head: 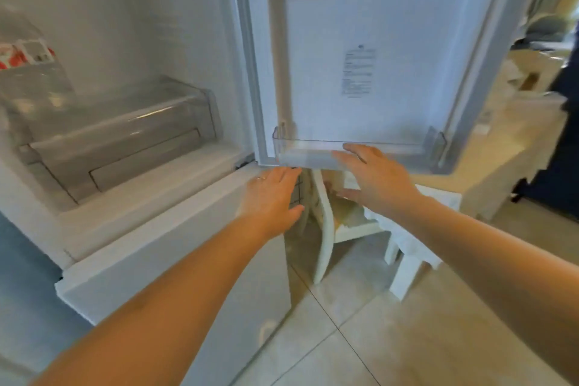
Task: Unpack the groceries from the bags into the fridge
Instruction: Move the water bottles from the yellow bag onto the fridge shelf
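1. Tiled floor [376, 338] lay bare nearest the camera, giving open room below both forearms.
2. Left hand [271, 197] was held palm down over the front edge of the lower freezer door [175, 260], just beside the fridge's bottom sill. Fingers [286, 177] were straight and loosely together, thumb apart; a ring showed on one finger. It held nothing; contact with the door top could not be told.
3. Right hand [376, 178] was extended, palm down, in front of the clear lower door bin [300, 155]. Fingers were open and slightly spread, holding nothing; fingertips overlapped the bin's front wall, contact uncertain.
4. A white stool [360, 229] stood on the floor below the open fridge door [376, 56], between the hands.
5. Door bin appeared empty. Inside the fridge, the clear crisper drawer [125, 141] sat shut.
6. At far left, a clear packaged grocery item [28, 66] with a red-and-white label rested above the drawer. Frame was blurred.
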`<action>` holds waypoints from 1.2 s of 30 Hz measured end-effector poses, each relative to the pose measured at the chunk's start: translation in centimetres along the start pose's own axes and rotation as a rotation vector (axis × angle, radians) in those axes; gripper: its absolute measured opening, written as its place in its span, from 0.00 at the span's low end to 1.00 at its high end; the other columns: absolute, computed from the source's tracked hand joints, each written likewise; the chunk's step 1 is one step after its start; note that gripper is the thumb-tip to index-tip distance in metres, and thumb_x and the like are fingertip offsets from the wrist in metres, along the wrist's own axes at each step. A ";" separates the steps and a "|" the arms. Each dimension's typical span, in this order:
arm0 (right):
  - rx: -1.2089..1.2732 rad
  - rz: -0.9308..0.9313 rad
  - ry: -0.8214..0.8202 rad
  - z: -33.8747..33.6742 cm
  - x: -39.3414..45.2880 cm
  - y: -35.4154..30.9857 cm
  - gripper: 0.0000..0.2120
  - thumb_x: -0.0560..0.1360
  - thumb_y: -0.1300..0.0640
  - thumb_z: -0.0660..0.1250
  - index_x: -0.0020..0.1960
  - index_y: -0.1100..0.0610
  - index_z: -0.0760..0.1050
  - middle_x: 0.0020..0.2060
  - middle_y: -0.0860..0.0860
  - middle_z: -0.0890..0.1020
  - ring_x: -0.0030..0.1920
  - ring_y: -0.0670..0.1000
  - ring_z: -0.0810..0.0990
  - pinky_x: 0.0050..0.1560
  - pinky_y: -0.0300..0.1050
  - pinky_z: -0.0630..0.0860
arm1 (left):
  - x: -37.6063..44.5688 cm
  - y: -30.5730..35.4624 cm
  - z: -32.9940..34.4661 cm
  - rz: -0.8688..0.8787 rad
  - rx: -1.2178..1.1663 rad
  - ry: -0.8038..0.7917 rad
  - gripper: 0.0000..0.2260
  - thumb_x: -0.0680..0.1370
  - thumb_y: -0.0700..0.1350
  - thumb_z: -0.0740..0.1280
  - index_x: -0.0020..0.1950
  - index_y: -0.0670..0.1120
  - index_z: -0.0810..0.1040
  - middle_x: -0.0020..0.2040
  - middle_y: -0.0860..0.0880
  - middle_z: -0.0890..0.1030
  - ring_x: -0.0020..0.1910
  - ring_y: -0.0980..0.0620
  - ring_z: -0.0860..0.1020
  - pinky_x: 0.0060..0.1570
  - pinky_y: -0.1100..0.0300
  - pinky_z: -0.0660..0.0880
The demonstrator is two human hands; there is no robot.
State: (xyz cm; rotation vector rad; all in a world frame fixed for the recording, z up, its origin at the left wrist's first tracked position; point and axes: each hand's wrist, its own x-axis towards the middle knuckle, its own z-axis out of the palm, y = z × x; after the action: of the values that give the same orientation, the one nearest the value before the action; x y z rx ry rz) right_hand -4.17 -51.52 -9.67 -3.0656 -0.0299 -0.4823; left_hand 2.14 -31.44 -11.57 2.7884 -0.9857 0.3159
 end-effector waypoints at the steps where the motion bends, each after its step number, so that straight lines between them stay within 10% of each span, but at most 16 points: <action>1: -0.037 0.015 -0.013 0.1 -1.7 1.9 0.34 0.73 0.44 0.67 0.74 0.48 0.57 0.73 0.50 0.60 0.72 0.54 0.60 0.66 0.52 0.66 | 0.3 1.8 0.7 0.038 0.003 -0.020 0.31 0.75 0.56 0.65 0.74 0.51 0.57 0.72 0.50 0.64 0.70 0.48 0.64 0.67 0.51 0.64; 20: -0.083 0.363 -0.271 -1.4 -27.9 32.6 0.35 0.73 0.43 0.67 0.74 0.49 0.56 0.74 0.52 0.58 0.72 0.54 0.59 0.61 0.53 0.71 | 5.7 37.9 15.3 0.352 -0.105 -0.234 0.31 0.76 0.55 0.64 0.75 0.49 0.56 0.72 0.47 0.65 0.67 0.45 0.67 0.63 0.50 0.69; 36: -0.082 0.277 -0.347 4.9 -17.0 52.4 0.36 0.73 0.44 0.67 0.75 0.51 0.56 0.74 0.55 0.59 0.72 0.56 0.59 0.68 0.52 0.63 | 25.6 45.5 24.6 0.275 -0.202 -0.248 0.30 0.76 0.56 0.65 0.74 0.50 0.58 0.71 0.47 0.66 0.66 0.45 0.68 0.63 0.51 0.66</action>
State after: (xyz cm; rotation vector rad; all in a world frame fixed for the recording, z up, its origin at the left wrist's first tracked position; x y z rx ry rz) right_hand -17.52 -103.91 -21.36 -3.1181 0.4064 0.0655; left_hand -3.84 -87.26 -24.84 2.5514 -1.3770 -0.0969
